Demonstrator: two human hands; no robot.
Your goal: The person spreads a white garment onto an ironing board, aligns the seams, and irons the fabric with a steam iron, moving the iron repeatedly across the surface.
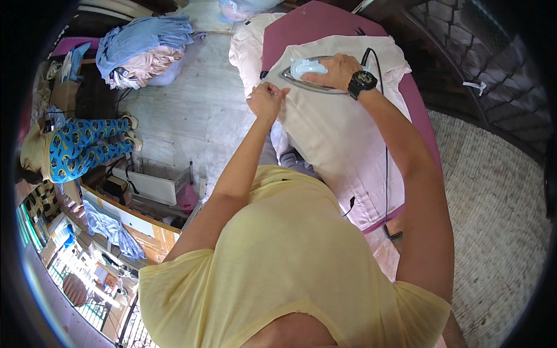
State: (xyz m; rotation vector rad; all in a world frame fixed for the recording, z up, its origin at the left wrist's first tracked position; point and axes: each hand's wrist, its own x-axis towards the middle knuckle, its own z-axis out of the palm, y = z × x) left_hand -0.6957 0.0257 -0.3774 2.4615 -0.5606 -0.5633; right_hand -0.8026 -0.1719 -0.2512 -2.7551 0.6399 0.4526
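Note:
A cream garment [325, 124] lies spread along the maroon ironing board [319, 23] in front of me. My right hand [339, 71], with a black watch at its wrist, is wrapped round the handle of a clothes iron [304, 68]. The iron has a pale blue body and a metal soleplate; it rests on the far part of the garment, its tip towards the left. At the garment's left edge, my left hand [267, 101] has its fingers curled together on the cloth, left of the iron. The palm and part of the fingertips are hidden.
The iron's black cord [386, 156] hangs across the garment by my right forearm. A heap of clothes [145, 46] stands at the far left. Another person in blue patterned trousers [87, 145] stands left, near a white drawer [151, 182]. A dark metal gate [481, 64] borders the right.

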